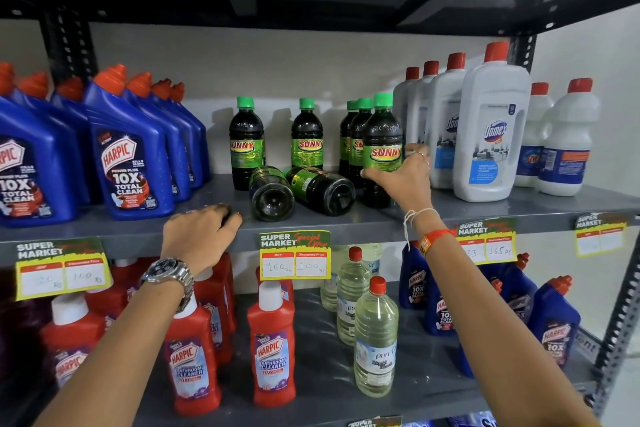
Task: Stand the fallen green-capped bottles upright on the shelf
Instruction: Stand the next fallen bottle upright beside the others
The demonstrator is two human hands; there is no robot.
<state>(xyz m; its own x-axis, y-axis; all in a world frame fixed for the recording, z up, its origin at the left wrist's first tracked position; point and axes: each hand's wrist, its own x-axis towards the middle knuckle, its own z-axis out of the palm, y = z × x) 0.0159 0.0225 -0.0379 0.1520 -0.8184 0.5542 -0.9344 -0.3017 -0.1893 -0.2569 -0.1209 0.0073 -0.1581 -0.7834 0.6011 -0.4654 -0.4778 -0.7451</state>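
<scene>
Several dark green-capped Sunny bottles are on the grey shelf point(138, 229). Two fallen bottles lie side by side with their bases towards me: the left one point(272, 194) and the right one point(322, 189). Behind them two stand upright, one at the left point(246, 142) and one in the middle point(307, 135). At the right, the front bottle of an upright row point(382, 135) is held around its lower body by my right hand point(401, 180). My left hand point(201, 232) rests palm down on the shelf's front edge, left of the fallen bottles, holding nothing.
Blue Harpic bottles point(128, 163) crowd the shelf's left side and white Domex bottles point(491, 135) its right. A yellow price tag point(295, 255) hangs from the shelf edge. Below stand red Harpic bottles point(273, 350) and clear bottles point(375, 340).
</scene>
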